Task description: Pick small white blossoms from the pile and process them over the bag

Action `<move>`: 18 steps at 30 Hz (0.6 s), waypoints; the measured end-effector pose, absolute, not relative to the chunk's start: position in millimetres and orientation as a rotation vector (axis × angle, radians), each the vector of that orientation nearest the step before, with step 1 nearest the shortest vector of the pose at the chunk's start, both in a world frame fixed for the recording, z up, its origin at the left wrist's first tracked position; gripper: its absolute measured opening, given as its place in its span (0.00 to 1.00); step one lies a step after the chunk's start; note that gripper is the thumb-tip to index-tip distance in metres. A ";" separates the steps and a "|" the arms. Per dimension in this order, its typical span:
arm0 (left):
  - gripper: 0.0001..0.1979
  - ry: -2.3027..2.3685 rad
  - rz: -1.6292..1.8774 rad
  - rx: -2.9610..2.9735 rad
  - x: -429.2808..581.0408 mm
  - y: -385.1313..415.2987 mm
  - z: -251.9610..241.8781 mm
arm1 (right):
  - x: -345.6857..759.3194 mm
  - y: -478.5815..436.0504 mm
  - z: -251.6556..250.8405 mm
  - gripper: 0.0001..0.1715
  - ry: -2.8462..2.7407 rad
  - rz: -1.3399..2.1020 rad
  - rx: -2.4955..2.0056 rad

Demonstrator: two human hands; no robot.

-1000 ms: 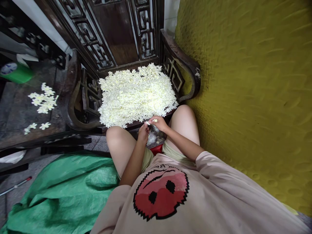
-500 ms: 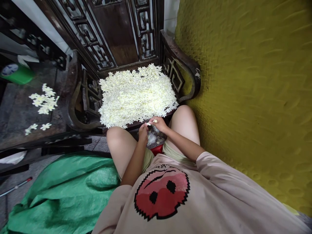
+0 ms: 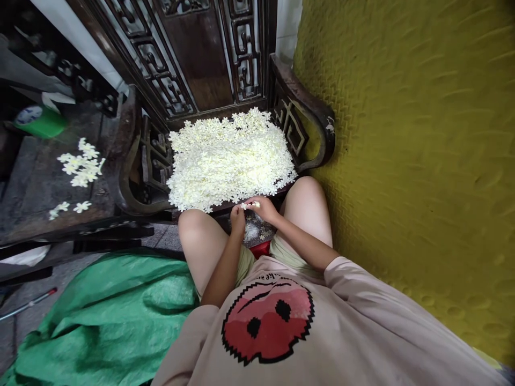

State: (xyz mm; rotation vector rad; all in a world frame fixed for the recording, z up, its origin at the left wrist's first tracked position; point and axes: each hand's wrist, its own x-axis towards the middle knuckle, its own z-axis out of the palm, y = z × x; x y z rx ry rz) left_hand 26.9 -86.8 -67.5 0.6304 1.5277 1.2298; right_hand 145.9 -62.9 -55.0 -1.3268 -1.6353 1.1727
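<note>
Over my lap, just in front of the chair seat, my two hands are close together. My left hand (image 3: pixel 237 219) is closed in a pinch at a small white flower (image 3: pixel 243 206). My right hand (image 3: pixel 263 209) is closed too, its fingers around another white-and-yellow flower (image 3: pixel 256 204). Exactly how each flower is gripped is too small to make out. Beyond the hands, a thick heap of white flowers (image 3: pixel 231 161) covers the seat of a dark carved wooden chair (image 3: pixel 322 115).
At left, a dark wooden surface (image 3: pixel 24 198) bears a small flower cluster (image 3: pixel 82 163), a few loose flowers (image 3: pixel 82 207) and a green roll (image 3: pixel 42 122). A green sheet (image 3: pixel 116 316) lies on the floor at my left. A yellow textured mat (image 3: pixel 410 161) stands along the right.
The view has shifted slightly, so the scene sits a little further right. My hands stay together, and the flower between them now shows more of its petals.
</note>
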 end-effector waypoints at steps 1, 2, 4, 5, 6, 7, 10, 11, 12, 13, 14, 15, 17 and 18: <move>0.08 1.559 1.249 0.668 25.9 -87.0 -66.3 | 146.2 -63.1 -54.5 0.09 -1.663 1.157 -1.328; 0.07 1.587 1.262 0.702 24.8 -87.2 -65.4 | 146.2 -63.3 -54.6 0.10 -1.682 1.153 -1.335; 0.06 1.626 1.265 0.761 22.5 -88.1 -64.6 | 146.0 -63.4 -56.3 0.11 -1.690 1.183 -1.350; 0.06 1.635 1.259 0.798 21.3 -88.6 -64.6 | 145.9 -63.1 -57.3 0.12 -1.671 1.217 -1.353; 0.06 1.637 1.247 0.846 20.2 -89.1 -64.7 | 146.0 -62.5 -58.2 0.13 -1.641 1.263 -1.350; 0.07 1.637 1.236 0.903 19.2 -89.7 -64.9 | 146.3 -61.7 -58.8 0.14 -1.604 1.312 -1.342; 0.08 1.635 1.214 1.076 18.3 -91.4 -64.2 | 148.1 -59.2 -58.7 0.16 -1.509 1.415 -1.319; 0.08 1.634 1.205 1.120 18.7 -91.9 -63.3 | 148.7 -58.7 -58.3 0.16 -1.492 1.422 -1.325; 0.08 1.630 1.195 1.149 19.5 -92.3 -62.3 | 149.3 -58.5 -58.0 0.15 -1.479 1.415 -1.339; 0.09 1.625 1.191 1.163 20.3 -92.6 -61.1 | 149.9 -58.4 -57.8 0.15 -1.463 1.399 -1.363; 0.09 1.619 1.194 1.160 20.9 -92.6 -60.1 | 150.6 -58.3 -57.7 0.14 -1.438 1.379 -1.391; 0.10 1.619 1.208 1.140 21.2 -92.4 -59.4 | 151.5 -58.1 -57.6 0.14 -1.400 1.359 -1.423; 0.10 1.639 1.256 1.065 20.3 -91.3 -59.6 | 154.2 -57.0 -56.9 0.14 -1.279 1.313 -1.496; 0.10 1.657 1.280 1.017 19.2 -90.5 -60.5 | 155.9 -56.2 -56.2 0.14 -1.207 1.301 -1.535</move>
